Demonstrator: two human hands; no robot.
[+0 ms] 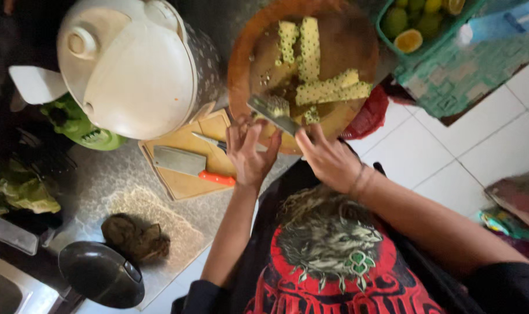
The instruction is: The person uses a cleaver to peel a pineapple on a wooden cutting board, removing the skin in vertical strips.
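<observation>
A round wooden chopping board [346, 40] carries several long strips of yellow pineapple [328, 88]. My right hand [328, 157] grips the handle of a knife [273, 113] whose blade lies flat at the board's near edge, with a small pineapple piece [278, 104] on it. My left hand [250, 152] is at the board's near edge beside the blade, fingers spread and touching the fruit there.
A big white lidded cooker [131, 64] stands left of the board. A rectangular wooden board [186, 183] holds an orange-handled cleaver [186, 164] and a small knife [209, 141]. A green basket of citrus [415, 26] sits at the top right. A dark pot lid [102, 273] lies at the lower left.
</observation>
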